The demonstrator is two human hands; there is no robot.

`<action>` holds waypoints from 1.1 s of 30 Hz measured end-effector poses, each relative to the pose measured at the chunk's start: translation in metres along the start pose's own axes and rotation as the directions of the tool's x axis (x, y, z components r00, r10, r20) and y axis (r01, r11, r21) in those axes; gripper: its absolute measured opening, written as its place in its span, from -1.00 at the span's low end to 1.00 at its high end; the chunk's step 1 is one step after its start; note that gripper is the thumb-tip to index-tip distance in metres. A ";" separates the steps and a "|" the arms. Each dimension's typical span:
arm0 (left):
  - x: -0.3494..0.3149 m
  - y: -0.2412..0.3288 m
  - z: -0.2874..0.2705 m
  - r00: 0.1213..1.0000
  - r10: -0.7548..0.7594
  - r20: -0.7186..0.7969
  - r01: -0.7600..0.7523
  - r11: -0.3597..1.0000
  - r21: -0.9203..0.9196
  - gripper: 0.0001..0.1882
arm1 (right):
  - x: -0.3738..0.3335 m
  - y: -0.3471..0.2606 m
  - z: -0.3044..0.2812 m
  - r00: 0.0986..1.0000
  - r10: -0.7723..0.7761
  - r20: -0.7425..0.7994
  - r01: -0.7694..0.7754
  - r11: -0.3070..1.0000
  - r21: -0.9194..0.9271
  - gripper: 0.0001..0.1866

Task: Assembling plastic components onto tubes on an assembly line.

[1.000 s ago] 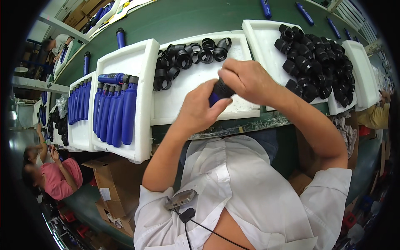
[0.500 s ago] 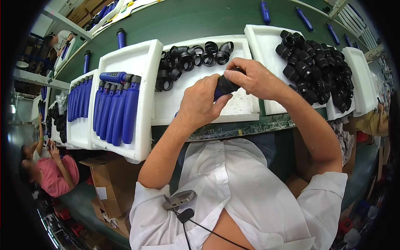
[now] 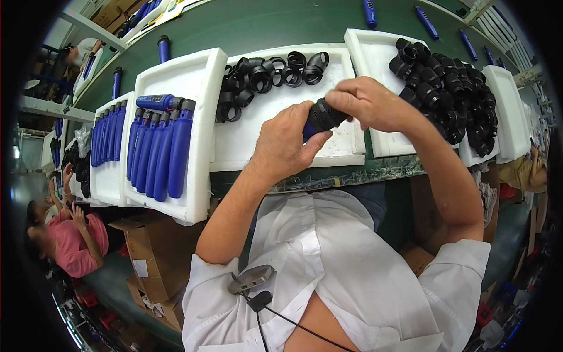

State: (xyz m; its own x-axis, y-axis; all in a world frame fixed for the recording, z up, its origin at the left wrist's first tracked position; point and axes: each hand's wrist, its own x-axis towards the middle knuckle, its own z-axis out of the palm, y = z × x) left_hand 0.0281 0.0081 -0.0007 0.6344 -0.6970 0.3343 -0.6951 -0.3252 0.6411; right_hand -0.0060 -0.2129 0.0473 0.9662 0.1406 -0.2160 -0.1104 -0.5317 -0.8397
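The grip of the left hand (image 3: 286,136) clasps a blue microphone handle (image 3: 308,131); the right hand (image 3: 375,104) pinches its black mesh head (image 3: 324,115). Best keep both aligned, without sideways force

Microphone (image 3: 324,116) over middle tray (image 3: 237,144), rings (image 3: 260,80) inside, handles (image 3: 163,158) left, piled parts (image 3: 441,89) right

Left grip (image 3: 284,139) curled snug, back of hand up, thumb reaching right on the near side; left forearm (image 3: 234,196) angles up and inward from a bent elbow. Right grip (image 3: 370,104) just beside it, slightly farther out, fingers bent and bunched with thumb; right forearm (image 3: 441,161) slopes in, elbow bent wide.
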 end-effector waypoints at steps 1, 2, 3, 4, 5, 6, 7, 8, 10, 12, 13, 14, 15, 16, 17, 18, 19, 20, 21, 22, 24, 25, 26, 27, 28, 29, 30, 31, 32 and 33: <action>0.001 0.000 -0.001 1.000 -0.002 0.001 0.002 1.000 -0.017 -0.48 | -0.001 0.000 0.003 0.996 -0.086 0.009 0.086 0.995 0.055 -0.36; 0.001 0.000 -0.001 1.000 0.000 -0.031 -0.001 0.999 -0.036 -0.48 | -0.003 0.001 0.004 0.987 -0.159 -0.029 0.161 0.981 0.107 -0.33; 0.001 0.000 -0.002 1.000 0.013 -0.014 -0.013 1.000 -0.013 -0.48 | -0.004 0.000 0.005 0.979 -0.201 -0.019 0.201 0.968 0.153 -0.31; 0.002 -0.001 -0.002 0.999 0.024 -0.022 -0.024 1.000 0.002 -0.49 | -0.005 0.000 0.006 0.994 -0.099 -0.043 0.103 0.986 0.129 -0.33; 0.002 -0.001 -0.002 0.999 0.041 -0.011 -0.041 0.999 0.009 -0.49 | -0.005 -0.001 0.006 0.999 0.037 -0.017 -0.035 0.994 0.101 -0.35; 0.002 -0.001 -0.001 0.999 0.036 -0.032 -0.035 0.999 0.025 -0.49 | -0.005 -0.002 0.006 0.986 0.164 0.004 -0.164 0.983 0.080 -0.38; 0.002 -0.001 -0.001 0.999 0.036 -0.037 -0.035 0.999 0.033 -0.49 | -0.005 -0.003 0.006 0.972 0.235 0.026 -0.237 0.965 0.110 -0.44; 0.002 -0.001 0.000 0.999 0.040 0.000 -0.040 0.999 0.032 -0.48 | -0.005 -0.005 0.006 0.989 0.146 0.002 -0.146 0.985 0.087 -0.44; 0.002 0.000 0.002 1.000 0.017 -0.020 -0.018 0.998 -0.066 -0.48 | -0.005 -0.008 0.008 0.996 -0.059 -0.060 0.064 0.994 0.084 -0.46; 0.001 0.000 0.003 0.999 0.028 -0.041 -0.031 0.997 -0.076 -0.47 | -0.004 -0.010 0.010 0.976 -0.159 -0.147 0.159 0.987 -0.013 -0.45; 0.002 0.000 0.003 0.997 0.050 -0.064 -0.052 0.998 -0.029 -0.47 | -0.003 -0.011 0.012 0.980 -0.119 -0.161 0.118 0.993 -0.019 -0.45; 0.002 0.001 0.003 0.993 0.087 -0.079 -0.086 0.996 0.013 -0.48 | -0.002 -0.011 0.012 0.989 -0.049 -0.143 0.047 0.999 -0.017 -0.46; 0.003 0.000 0.002 0.997 0.068 -0.032 -0.064 0.992 0.112 -0.48 | -0.001 -0.011 0.013 0.980 0.169 -0.106 -0.158 0.982 0.103 -0.43; 0.004 0.000 0.001 0.999 0.029 -0.026 -0.025 0.991 0.134 -0.47 | 0.001 -0.010 0.014 0.968 0.234 -0.095 -0.224 0.969 0.101 -0.43; 0.005 -0.001 -0.001 1.000 0.013 -0.017 -0.011 0.988 0.154 -0.47 | 0.002 -0.009 0.015 0.967 0.248 -0.051 -0.240 0.962 0.129 -0.42; 0.005 -0.001 -0.002 0.999 0.012 0.035 -0.017 0.989 0.146 -0.46 | 0.003 -0.009 0.016 0.973 0.224 -0.055 -0.212 0.962 0.173 -0.41; 0.005 -0.001 -0.003 1.000 -0.020 0.023 0.018 0.999 0.048 -0.46 | 0.003 -0.008 0.018 0.990 0.080 -0.115 -0.065 0.989 0.132 -0.45; 0.004 -0.001 -0.004 0.998 -0.035 0.056 0.039 0.996 -0.078 -0.47 | 0.004 -0.008 0.019 0.971 -0.137 -0.195 0.135 0.991 -0.024 -0.46; 0.004 -0.001 -0.004 0.995 -0.094 0.043 0.100 0.977 -0.189 -0.47 | 0.004 -0.008 0.020 0.898 -0.368 -0.243 0.332 0.927 -0.176 -0.47; 0.003 0.000 -0.004 0.998 -0.036 0.053 0.042 0.993 -0.110 -0.47 | 0.003 -0.008 0.021 0.773 -0.582 -0.254 0.498 0.804 -0.327 -0.48; 0.005 0.003 -0.003 0.999 0.010 0.031 -0.012 0.997 0.073 -0.47 | 0.004 -0.010 0.021 0.953 -0.217 -0.211 0.168 0.959 -0.229 -0.57; 0.007 0.003 -0.003 0.996 0.037 0.081 -0.051 0.983 0.176 -0.49 | 0.005 -0.011 0.019 0.986 0.064 -0.156 -0.085 0.988 -0.127 -0.60; 0.008 0.004 -0.002 0.999 0.006 0.054 -0.016 0.983 0.182 -0.49 | 0.006 -0.012 0.019 0.954 0.285 -0.097 -0.287 0.958 -0.010 -0.63; 0.010 0.004 -0.005 0.999 0.000 0.041 -0.006 0.986 0.169 -0.49 | 0.006 -0.012 0.018 0.921 0.383 -0.071 -0.376 0.921 0.100 -0.61; 0.012 0.005 -0.006 0.994 -0.016 0.105 0.003 0.992 0.130 -0.49 | 0.007 -0.012 0.018 0.975 0.124 -0.185 -0.131 0.991 -0.027 -0.60; 0.012 0.004 -0.009 0.992 -0.046 0.119 0.053 0.997 -0.060 -0.52 | 0.006 -0.011 0.020 0.936 -0.212 -0.279 0.170 0.971 -0.167 -0.60; 0.013 0.003 -0.013 0.975 -0.060 0.215 0.118 0.956 -0.270 -0.55 | 0.005 -0.009 0.023 0.816 -0.504 -0.282 0.420 0.853 -0.309 -0.59; 0.013 0.004 -0.012 0.942 -0.131 0.308 0.255 0.878 -0.406 -0.57 | 0.004 -0.007 0.025 0.723 -0.640 -0.258 0.512 0.748 -0.422 -0.64; 0.013 0.003 -0.014 0.972 -0.047 0.229 0.115 0.949 -0.293 -0.58 | 0.003 -0.004 0.028 0.812 -0.490 -0.316 0.374 0.853 -0.363 -0.66; 0.014 0.003 -0.013 0.987 -0.019 0.158 0.036 0.994 -0.104 -0.58 | 0.005 -0.001 0.031 0.872 -0.319 -0.372 0.217 0.932 -0.291 -0.69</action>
State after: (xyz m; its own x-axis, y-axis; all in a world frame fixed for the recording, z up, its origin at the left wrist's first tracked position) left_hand 0.0391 0.0055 0.0146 0.5858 -0.7831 0.2086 -0.6334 -0.2818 0.7207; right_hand -0.0083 -0.1856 0.0318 0.9641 -0.0189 0.2649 0.1742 -0.7080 -0.6844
